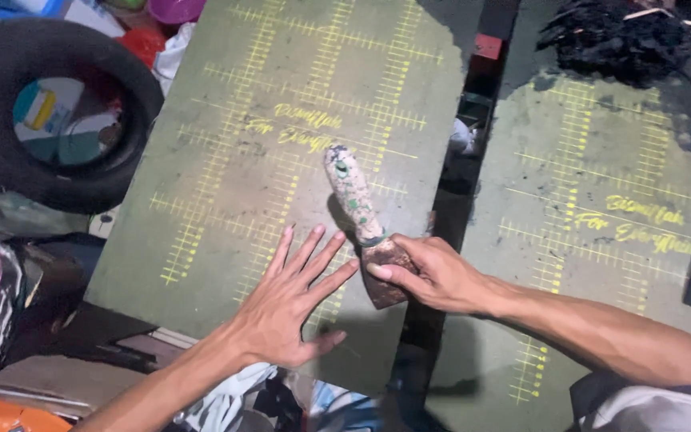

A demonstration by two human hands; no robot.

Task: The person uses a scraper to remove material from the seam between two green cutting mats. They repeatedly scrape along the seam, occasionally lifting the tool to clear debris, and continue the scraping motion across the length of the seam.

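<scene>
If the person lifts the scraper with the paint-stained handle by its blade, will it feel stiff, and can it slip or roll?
The scraper probably stays stiff: its rusty metal blade looks flat and rigid under the right hand. The rounded handle may make it handle-heavy, so it could tip. It seems unlikely to roll far, since the flat blade would stop it.

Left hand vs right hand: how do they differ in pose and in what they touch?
The left hand lies flat and open, fingers spread, palm down on the green cutting mat; the right hand is curled. The left hand holds nothing; the right hand grips the rusty blade end of a scraper, whose paint-flecked handle points away from the person. The left hand sits mid-mat; the right hand is at the mat's right edge. Both are bare and reach over the same mat.
</scene>
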